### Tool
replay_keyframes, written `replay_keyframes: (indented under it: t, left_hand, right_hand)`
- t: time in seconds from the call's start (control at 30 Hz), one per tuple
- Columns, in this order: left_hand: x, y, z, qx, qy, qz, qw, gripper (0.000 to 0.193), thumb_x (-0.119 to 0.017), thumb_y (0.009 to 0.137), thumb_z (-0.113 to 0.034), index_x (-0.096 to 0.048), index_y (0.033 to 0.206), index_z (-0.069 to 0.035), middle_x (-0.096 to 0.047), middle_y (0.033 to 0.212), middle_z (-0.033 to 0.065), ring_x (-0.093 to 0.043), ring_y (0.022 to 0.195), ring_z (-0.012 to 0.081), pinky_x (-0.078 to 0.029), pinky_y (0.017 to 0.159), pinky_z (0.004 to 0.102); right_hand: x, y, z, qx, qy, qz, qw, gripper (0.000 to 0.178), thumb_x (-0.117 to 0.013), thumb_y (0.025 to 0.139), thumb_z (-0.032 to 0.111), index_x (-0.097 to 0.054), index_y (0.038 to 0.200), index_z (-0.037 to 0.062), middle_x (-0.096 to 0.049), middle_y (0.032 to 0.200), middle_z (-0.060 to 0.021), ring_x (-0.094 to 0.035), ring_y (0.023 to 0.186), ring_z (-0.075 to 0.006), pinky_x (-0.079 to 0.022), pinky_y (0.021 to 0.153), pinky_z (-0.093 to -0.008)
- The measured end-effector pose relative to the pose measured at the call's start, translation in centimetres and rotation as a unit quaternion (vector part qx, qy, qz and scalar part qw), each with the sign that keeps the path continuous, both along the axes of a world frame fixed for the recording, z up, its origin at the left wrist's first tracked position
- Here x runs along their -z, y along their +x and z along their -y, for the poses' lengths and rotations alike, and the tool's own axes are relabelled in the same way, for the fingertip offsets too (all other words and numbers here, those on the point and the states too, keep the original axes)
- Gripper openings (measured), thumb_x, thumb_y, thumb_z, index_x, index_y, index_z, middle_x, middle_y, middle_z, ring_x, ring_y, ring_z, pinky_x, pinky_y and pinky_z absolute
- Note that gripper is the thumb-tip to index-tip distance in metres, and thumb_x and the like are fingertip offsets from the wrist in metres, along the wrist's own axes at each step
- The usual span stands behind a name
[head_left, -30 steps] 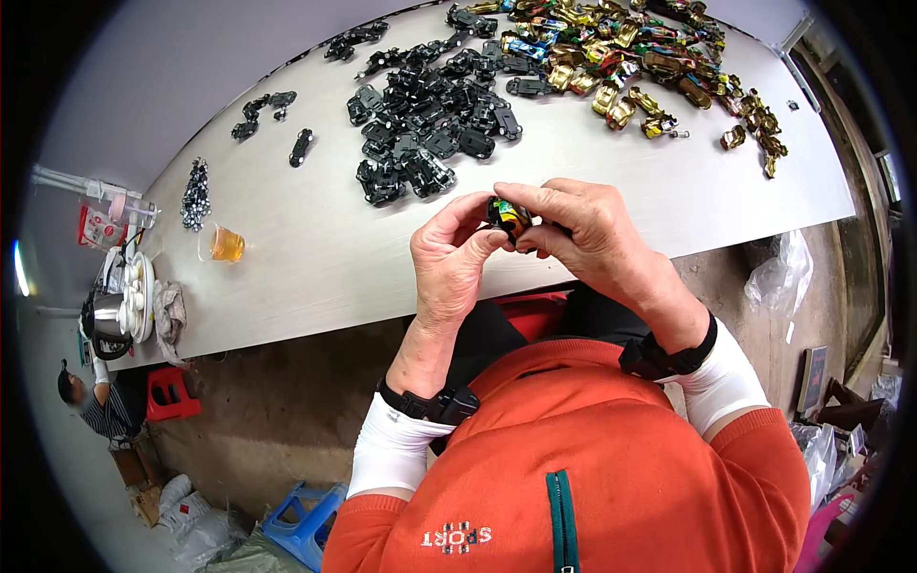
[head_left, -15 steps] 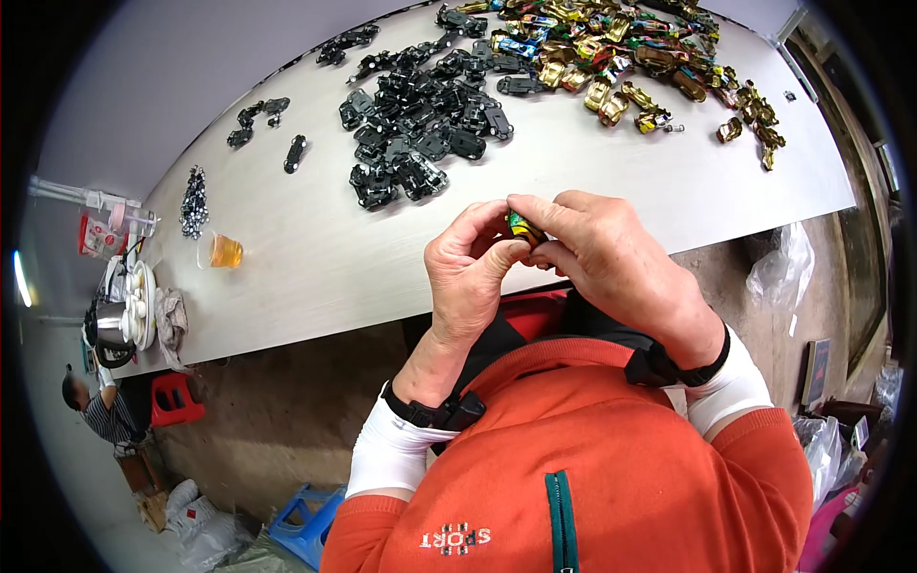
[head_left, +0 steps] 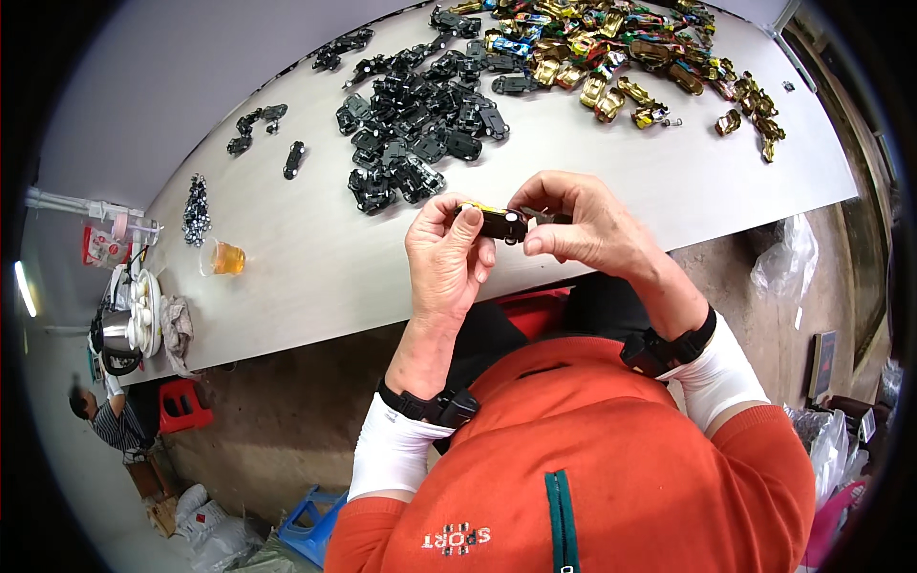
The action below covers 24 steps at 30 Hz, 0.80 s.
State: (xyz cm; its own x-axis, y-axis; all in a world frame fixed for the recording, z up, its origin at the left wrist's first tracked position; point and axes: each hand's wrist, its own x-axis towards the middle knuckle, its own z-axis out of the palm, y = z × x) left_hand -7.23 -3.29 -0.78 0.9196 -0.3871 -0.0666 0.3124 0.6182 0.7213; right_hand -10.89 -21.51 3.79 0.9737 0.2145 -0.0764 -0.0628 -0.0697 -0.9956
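Note:
My left hand [head_left: 444, 250] grips a small toy car [head_left: 499, 224] between thumb and fingers, over the table's near part. The car shows a yellow strip above a dark underside, with a pale wheel at its right end. My right hand [head_left: 592, 224] is closed at that end, fingers bent and thumb below. A dark bit shows between its fingers, too small to name. Beyond my hands lies a heap of black toy car bases [head_left: 411, 124]. To its right spreads a pile of shiny gold and coloured car bodies [head_left: 607, 62].
On the table [head_left: 315, 248], at left, are a small heap of wheels [head_left: 196, 215] and a cup of amber liquid [head_left: 227, 258]. A kettle [head_left: 117, 334] and a rag [head_left: 176, 329] sit by the left edge. A person [head_left: 115, 420] is at far left, near a red stool [head_left: 181, 406].
The toy car has turned from its green and yellow top to show its dark side and wheel. My left hand moved slightly left, and my right hand shifted to the car's right end.

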Motion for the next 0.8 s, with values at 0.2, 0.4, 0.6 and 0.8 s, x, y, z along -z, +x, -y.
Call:
replay_keyframes:
  t: [0.2, 0.4, 0.6, 0.8]
  left_hand:
    - [0.1, -0.3, 0.4, 0.031, 0.112, 0.072, 0.991, 0.016, -0.062, 0.085, -0.002, -0.057, 0.101, 0.001, -0.063, 0.081, 0.0127, -0.059, 0.052, 0.0161, -0.045, 0.037, 0.0212]
    - [1.0, 1.2, -1.6, 0.063, 0.036, -0.005, 0.997, 0.017, -0.063, 0.085, -0.005, -0.059, 0.101, 0.000, -0.064, 0.084, 0.0145, -0.057, 0.050, 0.0165, -0.039, 0.036, 0.0220]
    - [1.2, 1.0, -1.6, 0.112, 0.046, 0.015, 0.992, 0.016, -0.063, 0.085, -0.005, -0.060, 0.100, -0.001, -0.065, 0.087, 0.0152, -0.057, 0.050, 0.0159, -0.040, 0.036, 0.0219]
    - [1.0, 0.8, -1.4, 0.122, 0.067, 0.028, 0.990, 0.015, -0.063, 0.085, -0.003, -0.060, 0.099, 0.000, -0.065, 0.086, 0.0151, -0.057, 0.048, 0.0151, -0.040, 0.035, 0.0211]
  right_hand:
    - [0.8, 0.2, 0.0, 0.041, -0.150, 0.158, 0.975, 0.019, -0.061, 0.082, 0.004, -0.063, 0.101, -0.0004, -0.065, 0.079, -0.0060, -0.059, 0.067, -0.0096, -0.048, 0.060, -0.0250]
    - [0.5, -0.3, 1.3, 0.001, 0.040, -0.031, 0.999, 0.028, -0.052, 0.089, 0.006, -0.058, 0.115, -0.0039, -0.060, 0.074, -0.0036, -0.052, 0.060, -0.0063, -0.045, 0.055, -0.0205]
    - [0.5, -0.6, 0.6, -0.030, 0.106, -0.083, 0.990, 0.024, -0.058, 0.088, 0.007, -0.058, 0.107, -0.0076, -0.061, 0.072, -0.0047, -0.057, 0.062, -0.0079, -0.045, 0.053, -0.0208]
    - [1.2, -0.4, 0.5, -0.028, 0.075, -0.048, 0.996, 0.013, -0.057, 0.088, 0.006, -0.061, 0.095, -0.0040, -0.060, 0.069, -0.0032, -0.055, 0.061, -0.0070, -0.044, 0.052, -0.0208]
